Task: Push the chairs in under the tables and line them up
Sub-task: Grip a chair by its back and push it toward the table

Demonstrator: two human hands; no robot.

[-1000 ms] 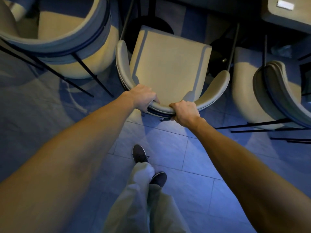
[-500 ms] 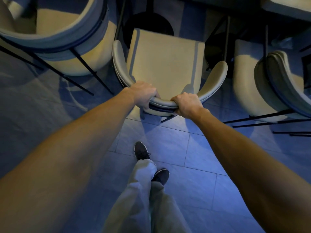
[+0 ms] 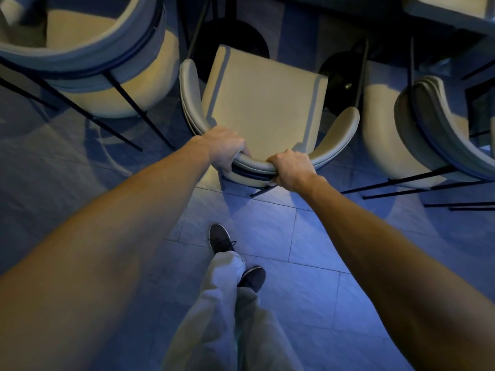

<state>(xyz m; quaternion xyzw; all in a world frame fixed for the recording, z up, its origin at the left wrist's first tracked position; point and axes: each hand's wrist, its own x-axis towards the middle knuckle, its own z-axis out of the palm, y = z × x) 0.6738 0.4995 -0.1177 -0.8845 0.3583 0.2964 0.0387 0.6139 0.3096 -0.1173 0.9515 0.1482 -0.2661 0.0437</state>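
A beige chair [image 3: 263,103] with a curved backrest stands in the middle, seen from above, its seat front pointing away from me toward the dark table area. My left hand [image 3: 225,148] grips the left part of the backrest's top rim. My right hand [image 3: 290,167] grips the rim a little to the right of it. The table [image 3: 452,12] shows only as a pale corner at the top right; the rest of it is dark.
A similar chair [image 3: 88,60] stands close at the upper left, another chair [image 3: 428,124] close at the right, both on thin black legs. Round black table bases [image 3: 241,41] lie beyond the middle chair. My legs and dark shoes [image 3: 221,239] stand on the tiled floor.
The middle chair has slid a little away from me and turned slightly, with both hands holding its backrest throughout. My feet have barely shifted.
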